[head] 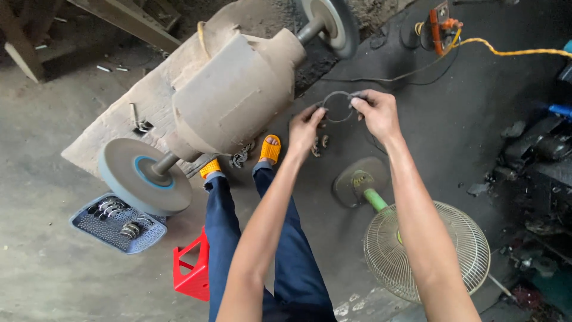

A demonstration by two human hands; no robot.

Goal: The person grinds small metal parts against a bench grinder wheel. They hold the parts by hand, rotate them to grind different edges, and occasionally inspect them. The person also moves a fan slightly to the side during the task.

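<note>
Dusty concrete floor [53, 268], grinder motor [232, 89] with 2 wheels. Left hand [305, 128] and right hand [375, 113] both pinched on a thin metal ring [338, 107], held up just beside the motor, above the feet.

Ring [338, 107]: dull grey metal, matt. Grinder housing [235, 89]: dust-coated, matt. Grinding wheel [143, 176]: grey abrasive stone, rough. Stool [193, 271]: glossy red plastic. Tray [113, 229]: perforated blue-grey plastic. Fan guard [426, 250]: bare wire. Floor [53, 268]: rough concrete.

Two grinding wheels [145, 175], one fan [426, 250], one stool [193, 271].
</note>
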